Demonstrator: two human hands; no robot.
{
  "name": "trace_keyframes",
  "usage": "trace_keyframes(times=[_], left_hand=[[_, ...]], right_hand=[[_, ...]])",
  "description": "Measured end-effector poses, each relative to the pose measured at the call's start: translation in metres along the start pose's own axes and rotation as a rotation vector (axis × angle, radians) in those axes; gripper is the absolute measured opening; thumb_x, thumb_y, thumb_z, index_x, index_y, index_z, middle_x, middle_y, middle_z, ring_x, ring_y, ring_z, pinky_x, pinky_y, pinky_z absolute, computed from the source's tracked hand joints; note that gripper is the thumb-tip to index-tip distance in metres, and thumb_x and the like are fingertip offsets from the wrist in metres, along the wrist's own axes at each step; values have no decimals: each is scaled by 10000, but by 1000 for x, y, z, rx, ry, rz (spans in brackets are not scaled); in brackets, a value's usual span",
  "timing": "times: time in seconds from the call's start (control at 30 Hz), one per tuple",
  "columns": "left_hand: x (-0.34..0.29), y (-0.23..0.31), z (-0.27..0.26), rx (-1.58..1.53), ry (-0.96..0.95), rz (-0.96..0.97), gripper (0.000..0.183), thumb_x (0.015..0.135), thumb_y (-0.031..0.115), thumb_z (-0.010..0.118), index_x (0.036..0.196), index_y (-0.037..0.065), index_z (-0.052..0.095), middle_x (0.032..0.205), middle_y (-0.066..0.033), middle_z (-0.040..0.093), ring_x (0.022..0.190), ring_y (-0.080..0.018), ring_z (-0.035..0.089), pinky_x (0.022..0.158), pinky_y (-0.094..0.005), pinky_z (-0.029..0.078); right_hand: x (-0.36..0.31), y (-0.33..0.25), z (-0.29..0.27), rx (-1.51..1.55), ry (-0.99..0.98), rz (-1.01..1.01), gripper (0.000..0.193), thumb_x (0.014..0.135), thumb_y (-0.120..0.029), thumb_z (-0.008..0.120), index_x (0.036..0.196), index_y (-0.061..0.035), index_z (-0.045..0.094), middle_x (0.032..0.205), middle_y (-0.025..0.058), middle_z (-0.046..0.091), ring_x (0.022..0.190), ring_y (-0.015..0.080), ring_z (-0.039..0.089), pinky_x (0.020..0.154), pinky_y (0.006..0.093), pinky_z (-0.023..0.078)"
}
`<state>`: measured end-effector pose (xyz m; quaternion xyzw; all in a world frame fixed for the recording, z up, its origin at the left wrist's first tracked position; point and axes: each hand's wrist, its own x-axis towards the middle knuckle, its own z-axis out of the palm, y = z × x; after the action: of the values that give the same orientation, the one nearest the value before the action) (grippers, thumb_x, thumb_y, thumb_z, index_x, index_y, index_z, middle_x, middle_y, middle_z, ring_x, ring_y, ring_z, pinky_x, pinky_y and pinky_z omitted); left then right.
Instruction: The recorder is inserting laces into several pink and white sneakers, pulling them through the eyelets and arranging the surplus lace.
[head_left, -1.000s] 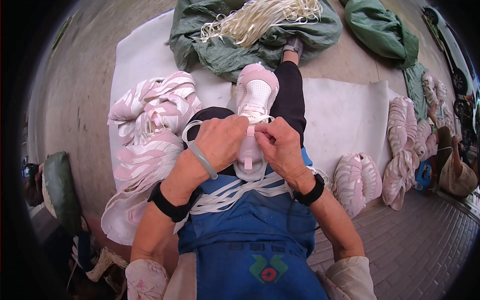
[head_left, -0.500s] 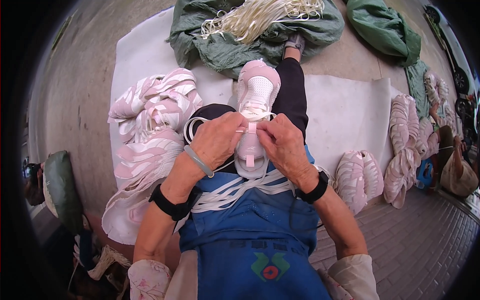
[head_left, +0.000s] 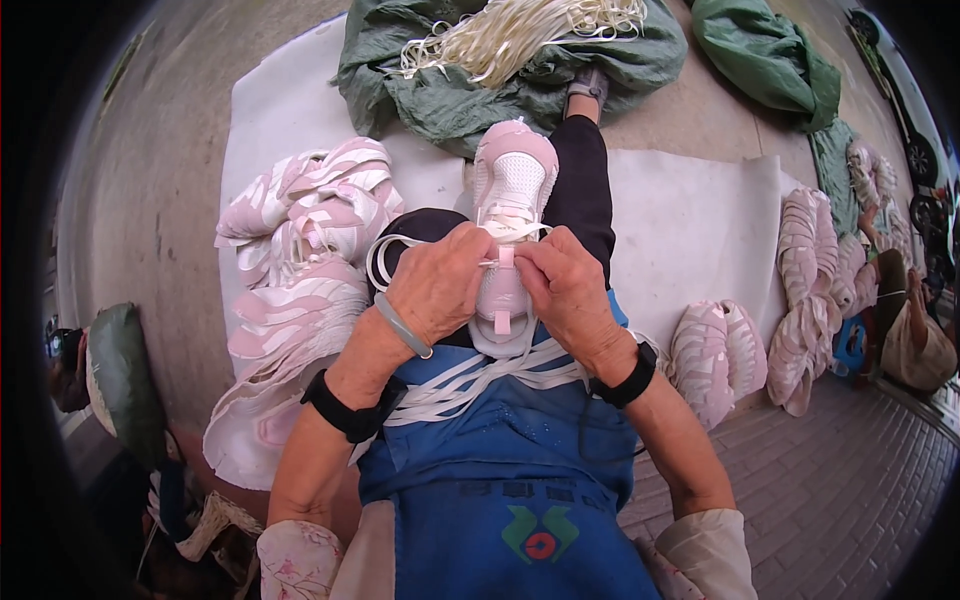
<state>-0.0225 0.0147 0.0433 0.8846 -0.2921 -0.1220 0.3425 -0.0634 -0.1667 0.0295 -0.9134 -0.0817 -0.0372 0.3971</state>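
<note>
A pink and white sneaker (head_left: 515, 180) points away from me over my lap, its toe at the far end. On either side of its pull tab (head_left: 505, 268), my hands work at the tongue. My left hand (head_left: 440, 285) is closed in a pinch on a white shoelace (head_left: 490, 263), which passes at the tab. My right hand (head_left: 572, 290) pinches from the other side, fingertips at the tab; its lace end is mostly hidden by the fingers. A loose lace loop (head_left: 378, 258) hangs beside my left hand. More white laces (head_left: 480, 385) lie across my blue apron (head_left: 500, 460).
Pink and white shoe uppers (head_left: 310, 210) are piled at left on a white sheet (head_left: 690, 200); more uppers (head_left: 715, 350) stand at right. Ahead, a green sack (head_left: 420, 110) bears a heap of cream laces (head_left: 520, 40). Another person (head_left: 910, 330) sits at far right.
Almost nothing differs. My hands stay at the tongue, with the left shifting very slightly, and the sneaker holds its place.
</note>
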Motion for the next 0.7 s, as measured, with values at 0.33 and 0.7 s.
trace_keyframes(times=[0.33, 0.7], left_hand=[[1, 0, 3, -265, 17, -145, 111, 847, 74, 572, 929, 4, 550, 846, -165, 594, 758, -350, 593, 658, -392, 457], [-3, 4, -6, -159, 24, -198, 88, 820, 83, 633, 899, 43, 632, 816, -132, 573, 747, -321, 584, 661, -376, 452]], right_hand=[[2, -1, -4, 304, -42, 208, 111, 782, -34, 665, 892, -26, 662, 783, 133, 544, 703, 303, 578, 615, 366, 472], [-3, -8, 0, 25, 33, 23, 111, 815, -23, 645, 925, -30, 632, 793, 119, 519, 683, 285, 565, 596, 369, 474]])
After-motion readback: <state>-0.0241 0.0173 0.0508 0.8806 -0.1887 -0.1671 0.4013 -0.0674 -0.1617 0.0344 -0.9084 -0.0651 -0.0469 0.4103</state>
